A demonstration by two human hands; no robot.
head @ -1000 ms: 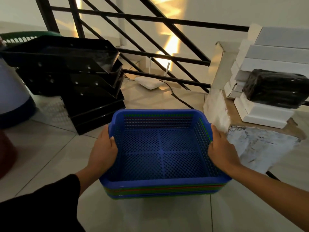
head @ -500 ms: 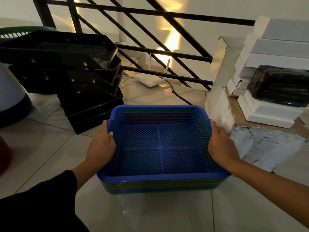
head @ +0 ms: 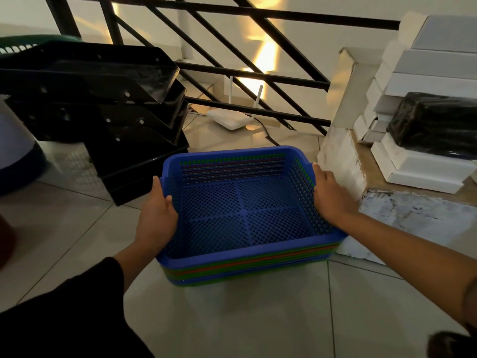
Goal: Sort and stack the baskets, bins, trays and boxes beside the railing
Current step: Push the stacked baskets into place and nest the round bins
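The room is dim. Warm yellow light falls in patches on the far pale wall (head: pixel 265 51) behind the black metal railing (head: pixel 232 14). The glossy pale tiled floor (head: pixel 258 319) gives soft glare. Left, the black plastic trays (head: pixel 103 99) sink into shadow. Lines bow near the edges.

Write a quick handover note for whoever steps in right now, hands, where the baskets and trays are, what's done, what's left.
Left hand grips the left rim of the blue mesh basket; right hand grips its right rim.
The blue basket tops a nested stack of coloured baskets on the tiled floor, in front of the railing.
Black trays are stacked left; white boxes are piled right, a black wrapped bundle on them.
Done: baskets nested.
Left: probably set the stack in place; the white boxes look untidy.
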